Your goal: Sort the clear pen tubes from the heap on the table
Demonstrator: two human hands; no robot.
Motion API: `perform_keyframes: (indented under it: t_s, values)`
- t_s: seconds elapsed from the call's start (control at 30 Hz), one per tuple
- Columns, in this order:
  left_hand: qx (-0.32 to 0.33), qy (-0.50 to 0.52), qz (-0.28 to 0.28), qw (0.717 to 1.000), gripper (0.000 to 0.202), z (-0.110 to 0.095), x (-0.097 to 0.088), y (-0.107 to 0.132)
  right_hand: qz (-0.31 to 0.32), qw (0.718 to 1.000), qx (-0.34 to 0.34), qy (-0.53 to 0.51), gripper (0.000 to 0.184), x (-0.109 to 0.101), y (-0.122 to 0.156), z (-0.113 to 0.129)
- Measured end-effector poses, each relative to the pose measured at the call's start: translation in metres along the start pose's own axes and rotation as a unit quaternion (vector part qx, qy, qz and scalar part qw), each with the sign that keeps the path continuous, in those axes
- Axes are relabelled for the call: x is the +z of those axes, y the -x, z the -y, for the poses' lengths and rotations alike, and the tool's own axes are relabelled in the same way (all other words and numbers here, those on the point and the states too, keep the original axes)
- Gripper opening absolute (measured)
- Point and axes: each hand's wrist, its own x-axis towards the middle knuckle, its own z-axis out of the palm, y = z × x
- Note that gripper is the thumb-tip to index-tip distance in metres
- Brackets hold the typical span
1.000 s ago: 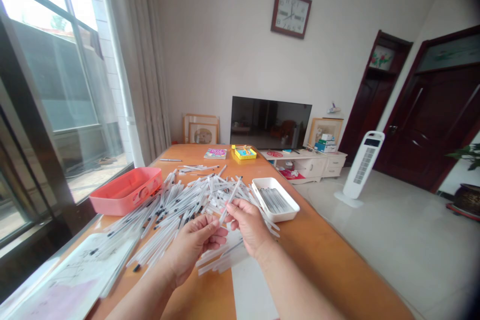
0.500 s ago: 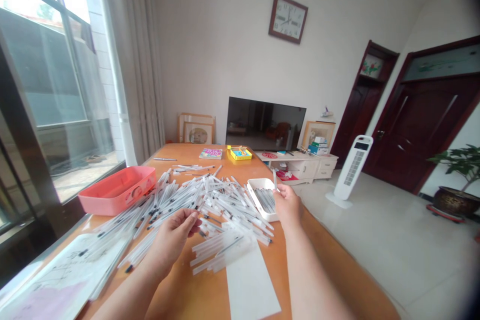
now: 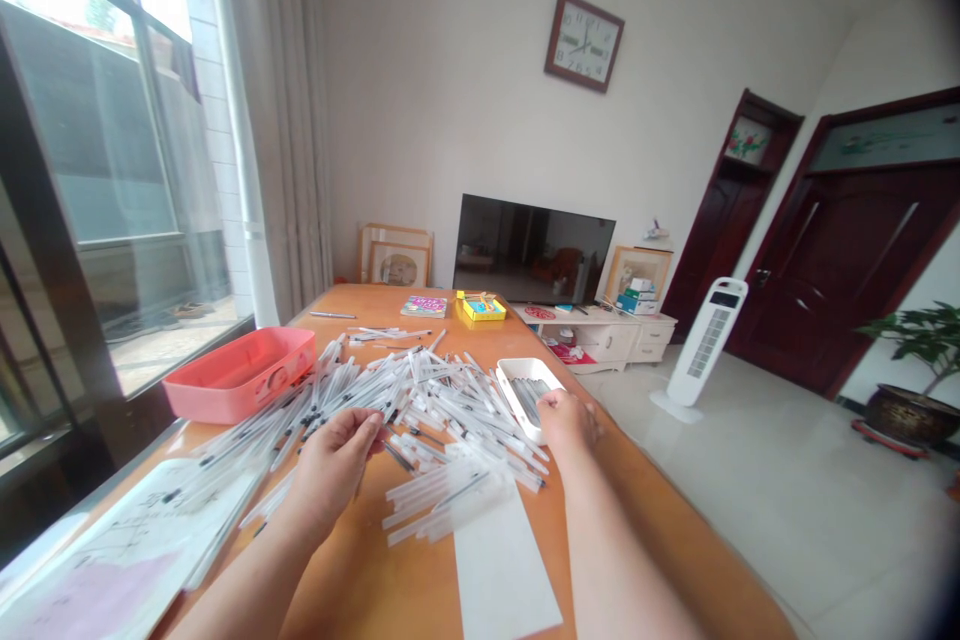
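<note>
My left hand (image 3: 341,455) is closed in a pinch just over the near side of a large heap of translucent pen barrels (image 3: 420,390), several with black ends. What its fingers hold, if anything, is too small to make out. My right hand (image 3: 568,420) reaches over the right side of a small white tray (image 3: 510,370), its fingers curled down at the tray. Dark greyish sticks (image 3: 529,394) lie packed side by side in that tray. The fingertips hide whatever the right hand has hold of.
A coral-red bin (image 3: 225,400) stands at the left. Near me are a printed booklet (image 3: 112,560) and a white paper sheet (image 3: 502,560), partly under pen barrels. A yellow box (image 3: 482,308), a colourful booklet (image 3: 424,307) and a pen (image 3: 333,315) lie at the far end.
My right hand has lowered into the white tray; the pale stick that stood upright in its fingers no longer shows. The left hand has moved slightly left. The view has shifted a little.
</note>
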Motion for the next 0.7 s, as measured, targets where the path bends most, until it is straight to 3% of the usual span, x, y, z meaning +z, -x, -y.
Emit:
perform_keyframes:
  t_s: [0.3,0.43,0.57,0.7]
  values:
    - [0.004,0.004,-0.055,0.998,0.050,0.012,-0.013,-0.012,0.009,1.000,0.012,0.023,0.024,-0.003,0.005,0.004]
    - [0.001,0.008,-0.082,0.997,0.052,0.006,-0.017,-0.011,-0.035,0.999,0.001,0.009,0.029,-0.007,0.012,0.010]
    - [0.026,-0.027,-0.103,0.994,0.051,0.006,-0.021,-0.013,-0.151,0.985,-0.074,-0.049,0.026,-0.014,0.024,0.020]
    - [0.057,-0.107,-0.120,0.985,0.040,0.015,-0.027,-0.015,-0.159,0.958,-0.199,-0.132,0.022,-0.017,0.044,0.039]
